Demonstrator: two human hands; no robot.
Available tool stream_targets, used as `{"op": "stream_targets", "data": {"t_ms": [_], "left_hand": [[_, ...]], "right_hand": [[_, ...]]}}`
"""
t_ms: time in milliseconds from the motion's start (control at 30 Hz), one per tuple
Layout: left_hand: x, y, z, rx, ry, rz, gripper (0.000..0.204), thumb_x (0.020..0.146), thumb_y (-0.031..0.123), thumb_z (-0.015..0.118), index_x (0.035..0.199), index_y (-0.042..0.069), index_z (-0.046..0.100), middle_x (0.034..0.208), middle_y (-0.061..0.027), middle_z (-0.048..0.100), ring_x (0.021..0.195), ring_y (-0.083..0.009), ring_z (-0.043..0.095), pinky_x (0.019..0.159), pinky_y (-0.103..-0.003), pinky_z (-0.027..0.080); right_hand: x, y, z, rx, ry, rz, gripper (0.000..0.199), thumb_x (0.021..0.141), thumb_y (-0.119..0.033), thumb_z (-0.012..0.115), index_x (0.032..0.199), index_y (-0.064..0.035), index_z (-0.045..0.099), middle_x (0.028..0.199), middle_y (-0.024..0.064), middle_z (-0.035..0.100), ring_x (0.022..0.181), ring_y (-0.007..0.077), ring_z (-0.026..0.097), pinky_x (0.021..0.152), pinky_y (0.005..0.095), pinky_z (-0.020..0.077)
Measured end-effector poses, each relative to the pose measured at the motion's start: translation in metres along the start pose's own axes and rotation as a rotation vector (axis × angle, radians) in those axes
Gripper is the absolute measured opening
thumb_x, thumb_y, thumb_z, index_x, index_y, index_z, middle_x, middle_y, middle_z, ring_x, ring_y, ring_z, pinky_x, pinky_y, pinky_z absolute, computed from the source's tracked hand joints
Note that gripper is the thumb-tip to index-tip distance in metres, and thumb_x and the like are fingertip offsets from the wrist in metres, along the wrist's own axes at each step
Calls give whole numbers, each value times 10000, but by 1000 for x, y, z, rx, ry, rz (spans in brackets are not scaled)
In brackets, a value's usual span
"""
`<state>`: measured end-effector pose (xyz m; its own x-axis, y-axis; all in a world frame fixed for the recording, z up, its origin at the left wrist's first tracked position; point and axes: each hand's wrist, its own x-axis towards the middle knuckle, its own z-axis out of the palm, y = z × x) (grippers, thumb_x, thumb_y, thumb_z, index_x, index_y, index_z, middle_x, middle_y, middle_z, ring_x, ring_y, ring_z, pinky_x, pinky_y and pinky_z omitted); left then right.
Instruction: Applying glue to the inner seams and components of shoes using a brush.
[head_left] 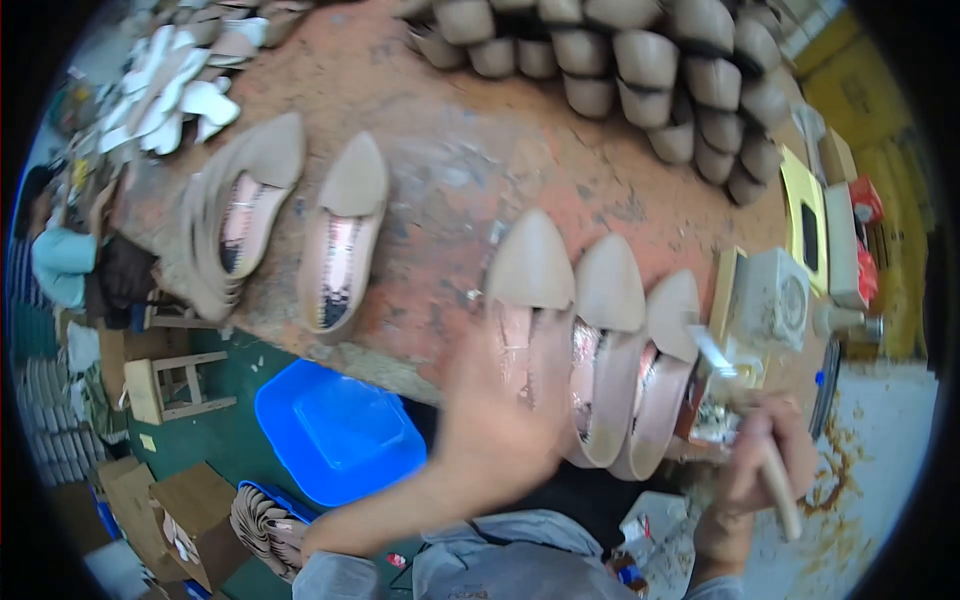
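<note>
My right hand (770,450) is closed around the light wooden handle of a brush (778,490); its pale tip (712,352) is smeared by motion above a small glue-stained container (715,420). My left hand (505,410) lies over the rear of a beige pointed flat shoe (532,262), its fingers blurred, so whether it grips the shoe cannot be made out. Two similar shoes, a middle one (610,285) and a right one (672,315), stand close beside it, toes pointing away from me.
Farther left on the worn table (430,260) are a single shoe (345,230) and a nested row of shoes (250,215). Stacked shoes (650,70) fill the far side. A white block-shaped item (775,300) stands right. Below the edge sits a blue tub (335,430); a person (65,255) is far left.
</note>
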<state>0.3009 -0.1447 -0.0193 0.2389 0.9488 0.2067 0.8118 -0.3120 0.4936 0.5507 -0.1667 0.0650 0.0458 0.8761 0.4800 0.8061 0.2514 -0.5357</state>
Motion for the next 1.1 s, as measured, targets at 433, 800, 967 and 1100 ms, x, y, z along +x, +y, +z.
{"op": "stream_targets", "data": {"t_ms": [433, 800, 967, 1100], "left_hand": [[-14, -20, -11, 116, 253, 691, 414, 810, 508, 845, 871, 165, 621, 833, 13, 530, 811, -176, 585, 680, -327, 440], [160, -241, -238, 550, 598, -192, 326, 939, 241, 764, 1194, 41, 728, 1195, -213, 689, 1179, -436, 647, 978, -599, 523], [78, -230, -119, 453, -158, -571, 697, 960, 565, 742, 1100, -116, 788, 1065, -355, 769, 1106, -470, 763, 1000, -538, 605], [41, -225, -72, 226, -56, -461, 329, 972, 250, 718, 938, -72, 776, 1043, -346, 769, 1031, -524, 754, 923, -609, 591]], "right_hand": [[-30, 69, -34, 61, 298, 253, 246, 1089, -134, 650, 1114, 89, 751, 790, 83, 729, 643, 106, 569, 584, 275, 428], [-36, 61, -25, 169, 267, 202, 295, 1127, -185, 614, 1187, 70, 751, 939, 125, 790, 682, 73, 571, 562, 237, 414], [-40, 76, -16, 212, 255, 175, 271, 1118, -158, 616, 1157, 72, 756, 881, 94, 759, 642, 64, 521, 554, 238, 381], [-37, 64, 1, 203, 205, 91, 252, 1103, -139, 633, 1136, 75, 760, 839, 70, 732, 612, 56, 482, 551, 244, 359]]}}
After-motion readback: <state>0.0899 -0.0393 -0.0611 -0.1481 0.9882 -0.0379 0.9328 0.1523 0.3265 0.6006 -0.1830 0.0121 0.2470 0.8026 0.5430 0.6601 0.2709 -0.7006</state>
